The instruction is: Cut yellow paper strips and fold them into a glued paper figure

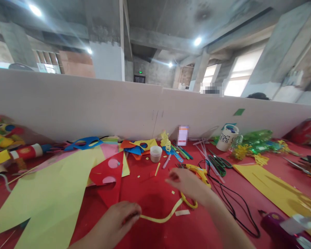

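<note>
My left hand is closed, with its fingertips pinching one end of a narrow yellow paper strip. The strip curves right across the red table, and its far end meets a yellow scissor-like loop handle partly under my right wrist. Above the table, my right hand has loosely bent fingers with a gap between them and nothing visible in them; it is somewhat blurred. Just behind it lies a yellow glue gun, partly covered by the hand. A red paper piece with pink dots stands beyond my left hand.
Large pale yellow sheets cover the left side. A white cup, pens, green-handled scissors and a marked white container stand or lie farther back. A black cable loops on the right, near a purple device.
</note>
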A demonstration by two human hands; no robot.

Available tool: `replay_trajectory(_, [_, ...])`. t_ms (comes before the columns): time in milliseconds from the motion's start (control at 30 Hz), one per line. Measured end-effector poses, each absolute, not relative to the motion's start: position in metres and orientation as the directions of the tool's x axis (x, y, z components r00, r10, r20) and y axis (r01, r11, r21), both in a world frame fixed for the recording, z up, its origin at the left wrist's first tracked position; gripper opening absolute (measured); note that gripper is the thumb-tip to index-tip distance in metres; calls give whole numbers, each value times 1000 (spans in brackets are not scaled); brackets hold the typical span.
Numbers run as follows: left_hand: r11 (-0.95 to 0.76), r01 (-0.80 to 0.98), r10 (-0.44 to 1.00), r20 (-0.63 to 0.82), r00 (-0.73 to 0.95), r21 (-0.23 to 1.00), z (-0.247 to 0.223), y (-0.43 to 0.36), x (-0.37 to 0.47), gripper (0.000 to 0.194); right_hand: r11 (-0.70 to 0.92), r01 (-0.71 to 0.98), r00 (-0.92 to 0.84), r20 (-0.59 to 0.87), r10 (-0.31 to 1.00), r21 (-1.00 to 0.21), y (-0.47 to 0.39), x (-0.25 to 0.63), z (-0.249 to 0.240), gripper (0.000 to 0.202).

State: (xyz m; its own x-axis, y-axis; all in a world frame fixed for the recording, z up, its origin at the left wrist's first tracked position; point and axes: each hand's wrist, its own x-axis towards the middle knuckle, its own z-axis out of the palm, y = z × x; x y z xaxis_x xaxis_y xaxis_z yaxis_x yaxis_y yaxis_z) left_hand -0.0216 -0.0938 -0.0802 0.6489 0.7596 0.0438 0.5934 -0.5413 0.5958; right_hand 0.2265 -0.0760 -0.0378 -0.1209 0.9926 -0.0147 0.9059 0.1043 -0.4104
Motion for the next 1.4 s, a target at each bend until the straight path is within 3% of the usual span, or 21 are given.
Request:
replay_trajectory(33, [-546,605,769,62,636,580,-84,-94,-21,16,258,768,-293,36,955,-586,-81,210,-37,25])
replay_trajectory(67, [-548,618,781,82,619,564,-88,-93,-22,16,361,644,-414,90,906,-675,-87,194,-39,26])
replay_trajectory(133, [-557,634,799,139,585,537,-94,-91,-24,15,463,575,-547,103,830,-675,-95,166,-46,26])
replay_trajectory(300, [-645,638,762,284,582,421,-93,-86,-31,15,348,813,-393,0,920,-467,-100,139,-61,12])
replay_trajectory(433, [-718,647,693,350,630,258,-91,-82,-36,20,293,863,-326,-9,945,-411,-99,143,-62,17])
replay_trajectory(533, [-775,624,595,449,667,100,-93,-79,-42,23,300,836,-341,-7,940,-460,-100,144,-63,19])
replay_trajectory(667, [-754,657,539,566,623,-5,-89,-79,-49,24,314,690,-331,101,938,-653,-103,139,-60,16])
replay_trajectory(767, [-709,700,604,585,542,84,-82,-81,-48,22,327,639,-272,193,943,-696,-104,137,-55,13])
replay_trajectory(900, [-571,721,791,501,352,394,-79,-85,-39,16,326,648,-205,254,945,-689,-101,138,-54,14])
replay_trajectory(1000, [-428,680,898,364,246,595,-81,-87,-32,14,291,612,-202,211,957,-735,-98,139,-60,14])
replay_trajectory(1200, [-241,488,968,172,183,839,-84,-89,-25,13,218,502,-174,149,973,-837,-96,136,-65,10])
replay_trajectory(1400, [-108,274,988,73,133,956,-89,-85,-24,20,-87,124,-249,-116,962,-988,-90,134,-80,13])
